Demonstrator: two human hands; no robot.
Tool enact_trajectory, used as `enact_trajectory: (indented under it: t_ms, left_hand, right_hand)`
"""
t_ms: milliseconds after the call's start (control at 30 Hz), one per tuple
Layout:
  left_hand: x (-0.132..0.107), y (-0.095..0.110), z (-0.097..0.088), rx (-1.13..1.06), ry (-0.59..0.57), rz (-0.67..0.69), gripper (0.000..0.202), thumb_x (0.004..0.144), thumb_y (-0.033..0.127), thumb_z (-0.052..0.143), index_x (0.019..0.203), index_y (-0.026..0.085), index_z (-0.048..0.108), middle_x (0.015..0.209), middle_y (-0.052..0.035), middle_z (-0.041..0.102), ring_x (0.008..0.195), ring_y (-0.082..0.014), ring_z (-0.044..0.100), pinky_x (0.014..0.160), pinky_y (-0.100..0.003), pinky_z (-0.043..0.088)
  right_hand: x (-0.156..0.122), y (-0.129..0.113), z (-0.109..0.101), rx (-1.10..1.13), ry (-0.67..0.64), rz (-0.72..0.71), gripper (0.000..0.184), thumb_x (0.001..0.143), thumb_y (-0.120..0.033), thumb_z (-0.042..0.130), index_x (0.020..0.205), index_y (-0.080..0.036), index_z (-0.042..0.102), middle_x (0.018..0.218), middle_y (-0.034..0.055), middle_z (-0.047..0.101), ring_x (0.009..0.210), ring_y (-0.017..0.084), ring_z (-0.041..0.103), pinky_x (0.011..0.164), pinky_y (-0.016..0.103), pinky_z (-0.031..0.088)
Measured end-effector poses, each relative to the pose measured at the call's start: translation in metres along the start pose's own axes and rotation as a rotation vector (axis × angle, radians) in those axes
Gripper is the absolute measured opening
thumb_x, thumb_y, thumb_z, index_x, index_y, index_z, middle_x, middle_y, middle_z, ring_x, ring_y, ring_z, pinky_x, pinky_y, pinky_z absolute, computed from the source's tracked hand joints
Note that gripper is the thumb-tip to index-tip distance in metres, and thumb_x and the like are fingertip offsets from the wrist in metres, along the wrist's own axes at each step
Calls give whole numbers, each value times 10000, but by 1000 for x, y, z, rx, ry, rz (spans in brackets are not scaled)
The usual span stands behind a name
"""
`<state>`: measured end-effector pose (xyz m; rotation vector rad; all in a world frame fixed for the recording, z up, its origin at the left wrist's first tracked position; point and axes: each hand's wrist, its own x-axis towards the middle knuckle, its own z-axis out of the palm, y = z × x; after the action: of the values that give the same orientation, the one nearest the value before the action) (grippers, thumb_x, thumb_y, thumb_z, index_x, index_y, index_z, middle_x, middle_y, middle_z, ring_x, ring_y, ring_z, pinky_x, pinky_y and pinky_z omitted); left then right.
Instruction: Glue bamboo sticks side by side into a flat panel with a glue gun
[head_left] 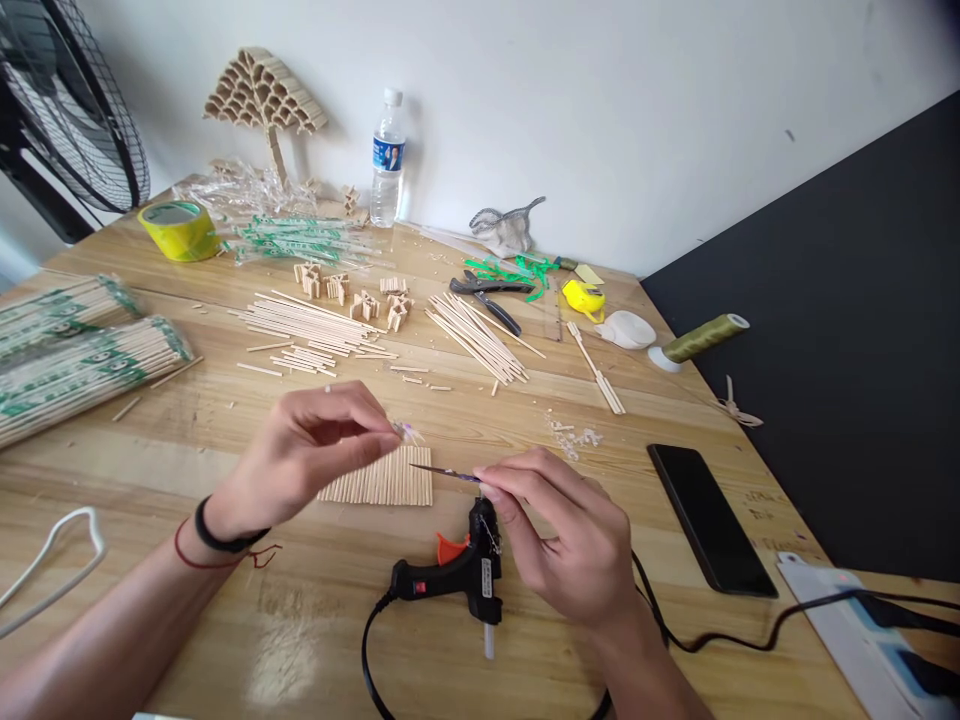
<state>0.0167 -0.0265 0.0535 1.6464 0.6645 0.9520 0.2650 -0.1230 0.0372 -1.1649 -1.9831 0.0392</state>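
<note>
My left hand [330, 445] is closed in a pinch, fingertips together above a flat panel of short wooden sticks [382, 478]. A small pale, whitish-purple wisp [409, 434] shows at those fingertips; its kind is unclear. Between the thumb and fingers of my right hand [562, 530] is a thin, dark, pointed tool [446, 471], its tip aimed left toward my left hand. Just under the right fingertips lies a black glue gun [484, 570] with an orange trigger, a clear glue stick poking from its back end.
Loose wooden sticks [307, 325], more sticks [480, 340] and pliers [491, 295] lie beyond my hands. Bagged sticks [90, 370] are at left, a phone [712, 520] and power strip [840, 620] at right. A water bottle [387, 160] and stick-built tree [264, 95] stand behind.
</note>
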Motion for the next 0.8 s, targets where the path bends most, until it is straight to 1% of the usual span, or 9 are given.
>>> enact_trajectory:
  t_ms: [67,100,167,233,333,433,567,700,800]
  left_hand:
    - [1,0,-1,-6,63,11,133,899,111,738,810,203,776,815,-4,712,737,-106,637,661,-208,502]
    - [1,0,0,17,68,27,130,898,111,739,810,200,773,807,-5,708,737,-109,634,665,-212,502]
    - [0,2,3,103,29,77,119,903,113,740,828,197,781,791,-8,714,730,-114,639,665,-220,504]
    - [-1,3,9,213,-21,146,112,916,113,732,869,192,794,808,-19,737,738,-120,657,665,-226,509]
    - [-4,2,15,351,-46,253,119,933,85,706,924,164,795,852,-46,751,758,-125,681,671,-225,519]
    - [-5,-1,18,423,-70,334,129,936,52,680,923,125,785,846,-67,735,758,-129,682,680,-222,528]
    - [-6,-5,20,475,-109,396,134,932,31,672,936,112,779,850,-76,717,770,-135,677,692,-216,538]
    - [-7,-7,23,521,-93,426,128,924,28,691,944,126,770,858,-68,710,775,-136,677,683,-211,536]
    - [-7,-8,25,553,-88,448,115,939,48,693,988,122,764,856,-66,704,774,-138,669,671,-218,525]
  right_hand:
    - [1,1,0,-14,3,-24,243,909,54,640,1031,-147,701,900,77,719,798,175,662,701,311,538]
    - [1,1,1,-22,10,-33,262,900,67,644,1036,-149,705,905,78,721,799,176,656,705,314,536]
    - [1,0,2,-32,8,-46,293,886,85,647,1051,-149,713,909,82,722,796,178,643,705,317,529]
    - [0,-1,3,-36,-19,-39,291,889,83,638,1055,-142,718,904,85,718,793,179,636,693,311,521]
    - [0,-2,4,-26,-82,-6,246,912,53,612,1038,-131,715,896,86,709,791,181,631,672,304,509]
    - [1,-3,4,-7,-135,31,199,937,12,586,996,-133,709,861,76,692,767,182,614,655,307,497]
    - [1,-7,4,-22,-167,71,177,966,-33,565,961,-141,706,815,58,669,738,179,600,640,307,480]
    - [1,-9,4,-30,-154,98,180,972,-40,558,974,-143,706,822,58,669,751,179,611,652,306,482]
    - [1,-9,5,-35,-154,109,177,973,-42,560,955,-149,700,824,59,675,760,182,624,666,305,491]
